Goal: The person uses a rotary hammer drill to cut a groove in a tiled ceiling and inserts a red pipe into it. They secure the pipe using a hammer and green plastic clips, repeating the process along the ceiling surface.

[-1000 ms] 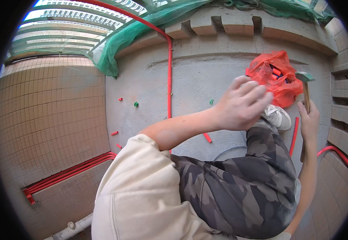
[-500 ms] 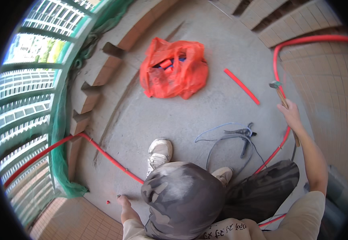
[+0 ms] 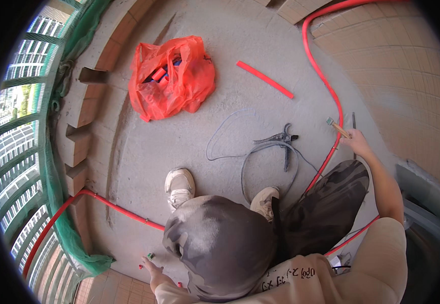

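Right hand [image 3: 356, 143] tight round hammer [image 3: 339, 128], left hand [image 3: 154, 272] near green piece [image 3: 150, 256], grip unclear

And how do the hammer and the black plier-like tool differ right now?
The hammer is gripped in the right hand; the black plier-like tool lies on the floor. The hammer has one tan handle; the black plier-like tool has spread dark arms. Both are hand tools.
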Action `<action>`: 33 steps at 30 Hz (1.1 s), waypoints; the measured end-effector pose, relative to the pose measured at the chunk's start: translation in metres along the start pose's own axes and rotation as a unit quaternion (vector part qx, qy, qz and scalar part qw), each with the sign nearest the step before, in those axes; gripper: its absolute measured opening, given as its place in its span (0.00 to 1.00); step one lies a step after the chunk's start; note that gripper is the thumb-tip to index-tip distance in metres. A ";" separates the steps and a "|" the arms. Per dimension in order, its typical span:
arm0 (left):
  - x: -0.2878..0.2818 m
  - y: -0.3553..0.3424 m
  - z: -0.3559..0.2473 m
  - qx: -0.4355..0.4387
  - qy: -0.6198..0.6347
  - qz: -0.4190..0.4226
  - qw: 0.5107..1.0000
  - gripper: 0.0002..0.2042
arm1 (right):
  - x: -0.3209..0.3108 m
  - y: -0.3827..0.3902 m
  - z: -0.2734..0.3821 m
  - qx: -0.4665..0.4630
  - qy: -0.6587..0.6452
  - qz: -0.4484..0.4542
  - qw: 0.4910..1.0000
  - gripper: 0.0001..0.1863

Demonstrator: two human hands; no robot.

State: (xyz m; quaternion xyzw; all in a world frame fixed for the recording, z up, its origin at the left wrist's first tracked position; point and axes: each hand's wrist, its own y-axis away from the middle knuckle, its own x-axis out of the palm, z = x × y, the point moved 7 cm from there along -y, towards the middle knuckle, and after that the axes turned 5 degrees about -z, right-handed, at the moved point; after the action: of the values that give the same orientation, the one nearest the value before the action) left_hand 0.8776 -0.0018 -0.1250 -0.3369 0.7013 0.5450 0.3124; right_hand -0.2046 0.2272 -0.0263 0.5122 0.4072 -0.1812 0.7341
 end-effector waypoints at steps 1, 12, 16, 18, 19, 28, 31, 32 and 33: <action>0.004 -0.034 0.016 -0.089 0.057 0.041 0.994 0.40 | -0.005 0.001 -0.008 0.019 0.000 0.007 1.000 0.20; 0.156 0.230 -0.232 0.518 -0.073 -0.043 0.851 0.17 | 0.016 -0.015 0.026 -0.007 -0.017 -0.005 1.000 0.22; 0.249 0.479 -0.363 0.536 0.087 0.362 0.758 0.16 | 0.067 -0.044 0.044 -0.173 -0.066 -0.065 0.981 0.29; 0.287 0.635 -0.377 0.584 0.012 0.492 0.646 0.17 | 0.049 -0.038 0.095 -0.261 -0.052 -0.065 0.962 0.32; 0.310 0.703 -0.365 0.577 -0.035 0.542 0.610 0.17 | 0.038 -0.042 0.121 -0.306 -0.130 -0.011 0.943 0.31; 0.500 0.920 -0.206 0.511 -0.270 0.716 0.392 0.19 | -0.031 -0.045 0.162 -0.164 -0.723 -0.004 0.671 0.16; 0.552 0.916 -0.165 0.471 -0.287 0.750 0.364 0.19 | 0.011 -0.064 0.127 -0.081 -0.786 -0.055 0.611 0.15; 0.564 0.909 -0.149 0.446 -0.318 0.757 0.356 0.18 | 0.030 -0.064 0.120 -0.050 -0.805 -0.068 0.588 0.15; 0.577 0.907 -0.136 0.424 -0.349 0.761 0.344 0.17 | 0.041 -0.069 0.113 -0.030 -0.829 -0.069 0.554 0.15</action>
State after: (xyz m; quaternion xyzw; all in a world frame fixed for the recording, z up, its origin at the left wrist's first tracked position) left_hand -0.2030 -0.0485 -0.0592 0.7411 0.6198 0.2453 0.0807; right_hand -0.1805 0.1038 -0.0833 0.0828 -0.3420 -0.5637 0.7473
